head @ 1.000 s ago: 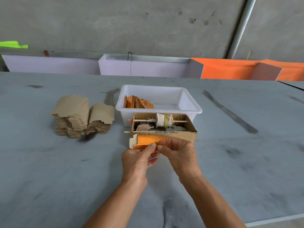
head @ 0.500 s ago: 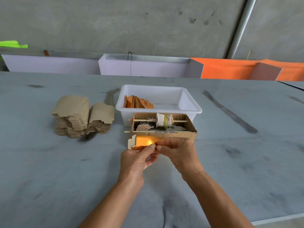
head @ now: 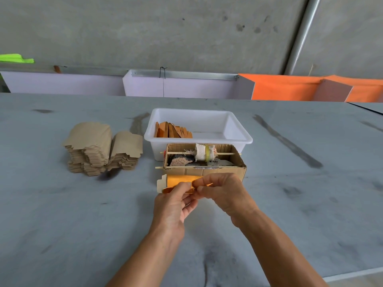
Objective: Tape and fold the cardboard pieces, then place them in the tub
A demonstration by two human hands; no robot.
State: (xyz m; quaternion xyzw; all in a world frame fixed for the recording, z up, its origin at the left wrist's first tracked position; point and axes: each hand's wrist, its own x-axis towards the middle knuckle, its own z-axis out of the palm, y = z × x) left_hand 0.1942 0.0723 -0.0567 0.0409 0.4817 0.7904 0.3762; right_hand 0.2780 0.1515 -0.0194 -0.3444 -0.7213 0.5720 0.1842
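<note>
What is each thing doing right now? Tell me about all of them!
White plastic tub: open, partly filled with folded orange pieces.
Brown cardboard dispenser box: open-topped, roll on stick.
Stack of flat brown cardboard blanks: unfolded, untouched.
Orange-taped cardboard piece: pinched by left hand and right hand.

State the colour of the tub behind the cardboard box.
White; the tub shows best in the head view.

Tub [head: 238, 129] behind cardboard box [head: 223, 171] — flat stack [head: 99, 148] lies left.
</note>
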